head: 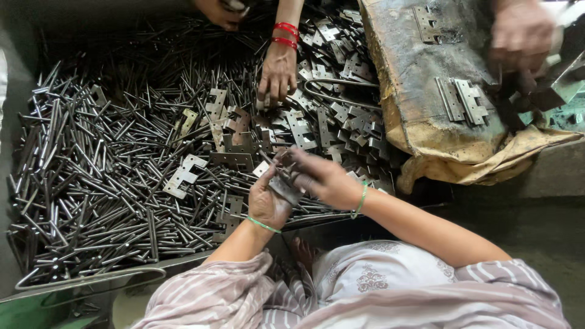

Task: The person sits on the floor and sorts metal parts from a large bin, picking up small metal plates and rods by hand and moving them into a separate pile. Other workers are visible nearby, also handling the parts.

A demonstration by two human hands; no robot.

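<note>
My left hand [267, 204] and my right hand [323, 178] meet just above the near edge of a big metal tray [91, 281]. Both grip one grey steel hinge plate [284, 187] between them. The left wrist wears a thin green bangle, and so does the right. Under and beyond the hands lies a heap of loose hinge leaves [244, 131]. To the left spreads a thick pile of thin steel pins [97, 183].
Another person's hand [278, 73] with red bangles picks among the hinges at the far side; a second hand [222, 12] shows at the top edge. A third person's blurred hand [521, 36] works at top right over a stained sack [426, 122] carrying assembled hinges [463, 100].
</note>
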